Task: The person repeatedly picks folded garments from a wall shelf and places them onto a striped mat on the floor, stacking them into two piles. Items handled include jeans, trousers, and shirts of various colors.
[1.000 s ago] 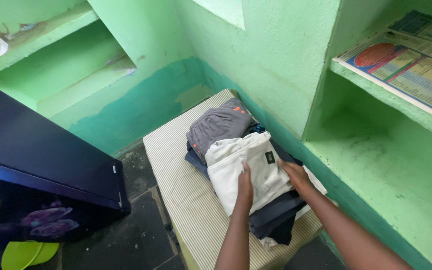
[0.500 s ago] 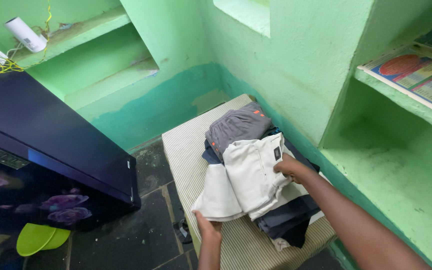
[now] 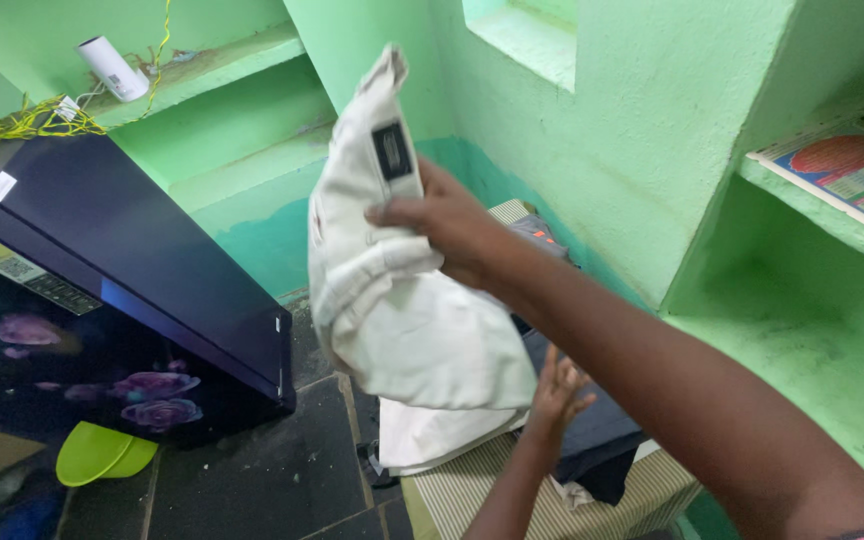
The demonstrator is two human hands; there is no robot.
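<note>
Right hand w/ white trousers aloft; left hand open below.

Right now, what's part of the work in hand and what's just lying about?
In hand: white trousers, gripped by right hand; left hand open beneath; dark clothes pile; striped bench.

Lying about: dark fridge, green plate, white camera, shelf poster.

right hand: raised, fingers clenched, arm extended | left hand: lower, fingers spread open

A dark refrigerator stands beside a green dustpan.
</note>
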